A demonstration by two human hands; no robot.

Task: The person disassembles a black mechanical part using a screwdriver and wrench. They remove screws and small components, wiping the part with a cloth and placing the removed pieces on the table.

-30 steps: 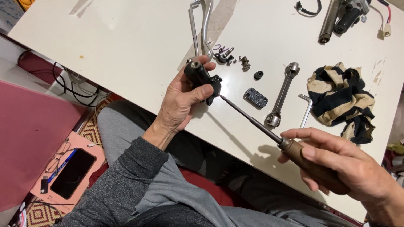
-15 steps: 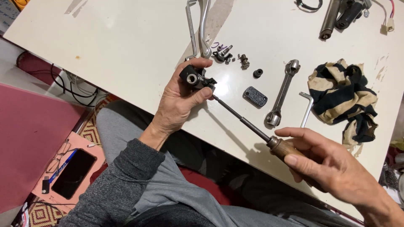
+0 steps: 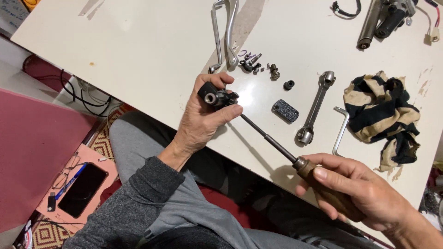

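Note:
My left hand (image 3: 203, 117) grips a small black metal part (image 3: 216, 97) with a round bore, held just above the white table (image 3: 138, 60). My right hand (image 3: 357, 191) is closed around the wooden handle of a long screwdriver (image 3: 270, 138). The screwdriver's dark shaft runs up and left, and its tip meets the black part beside my left thumb. Both hands are over the table's near edge, above my lap.
On the table lie a box spanner (image 3: 314, 108), a hex key (image 3: 340, 130), a small black rectangular cover (image 3: 285, 110), several small screws and fittings (image 3: 258, 63), a silver lever (image 3: 226, 32), a striped rag (image 3: 380, 110) and a handlebar assembly (image 3: 383, 18). A phone (image 3: 82, 190) lies on the floor.
My left hand has turned the black part so its round bore faces up. The screwdriver's tip stays at the part while my right hand has shifted slightly along with it.

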